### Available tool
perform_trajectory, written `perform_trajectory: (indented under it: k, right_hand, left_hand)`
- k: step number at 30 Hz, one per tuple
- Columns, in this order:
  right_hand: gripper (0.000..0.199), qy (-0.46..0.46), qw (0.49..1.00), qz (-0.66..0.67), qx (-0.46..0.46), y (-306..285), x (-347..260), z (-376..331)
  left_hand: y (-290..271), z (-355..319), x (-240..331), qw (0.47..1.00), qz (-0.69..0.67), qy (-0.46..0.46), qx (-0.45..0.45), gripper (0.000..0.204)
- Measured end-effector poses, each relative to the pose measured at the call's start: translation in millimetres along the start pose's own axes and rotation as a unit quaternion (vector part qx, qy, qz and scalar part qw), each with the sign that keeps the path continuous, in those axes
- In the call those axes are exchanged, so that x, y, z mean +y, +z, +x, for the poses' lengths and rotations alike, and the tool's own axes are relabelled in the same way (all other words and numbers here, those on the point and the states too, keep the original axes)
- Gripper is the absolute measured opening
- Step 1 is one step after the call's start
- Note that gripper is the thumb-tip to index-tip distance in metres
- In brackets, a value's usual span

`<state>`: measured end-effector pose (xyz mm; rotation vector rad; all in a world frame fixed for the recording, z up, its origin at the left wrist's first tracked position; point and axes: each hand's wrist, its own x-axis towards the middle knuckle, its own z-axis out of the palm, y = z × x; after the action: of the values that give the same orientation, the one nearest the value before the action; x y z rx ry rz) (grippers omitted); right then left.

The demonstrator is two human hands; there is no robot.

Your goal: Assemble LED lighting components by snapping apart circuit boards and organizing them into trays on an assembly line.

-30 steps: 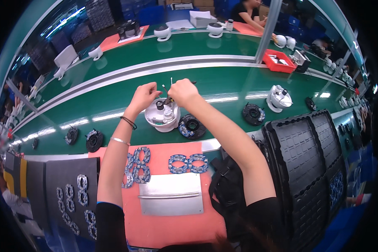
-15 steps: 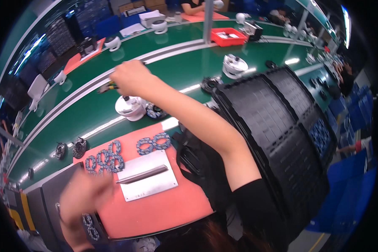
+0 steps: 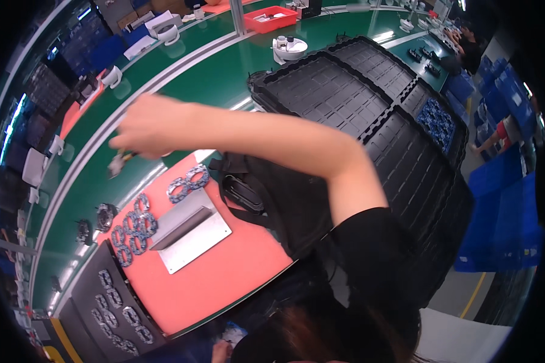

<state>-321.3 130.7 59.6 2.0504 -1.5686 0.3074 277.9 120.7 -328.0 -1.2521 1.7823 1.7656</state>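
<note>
With right hand (image 3: pixel 152 126) curled closed and blurred by motion, grips a small tool (image 3: pixel 116 164), jutting down below the fist over the green bench (image 3: pixel 88 193). Has left hand (image 3: pixel 221 351) partly visible at the lower edge, beside a pale packet (image 3: pixel 234 332); cannot tell how far open or whether holding anything. On the pink mat (image 3: pixel 212 290): metal plate (image 3: pixel 211 236), with blue boards (image 3: pixel 187 183) beyond and to its left. Left of the mat, on a dark panel (image 3: pixel 79 302): more boards. Right, past the forearm: black trays (image 3: pixel 309 85). Farther out: white device (image 3: pixel 293 51), red bin (image 3: pixel 272 25).
</note>
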Motion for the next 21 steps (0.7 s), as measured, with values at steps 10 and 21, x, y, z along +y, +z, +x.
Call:
perform_trajectory:
  k: [10, 21]
  right_hand:
    - [0.041, 0.547, 0.821, -0.156, -0.059, -149, 150, -321]
    - [0.059, 0.76, 0.606, -0.052, -0.23, -103, 245, -677]
  left_hand:
    - [-42, 54, -138, 0.971, 0.226, -0.064, 0.041, 0.032]
    - [66, -147, 269, 0.946, 0.203, 0.212, -0.138, 0.032]
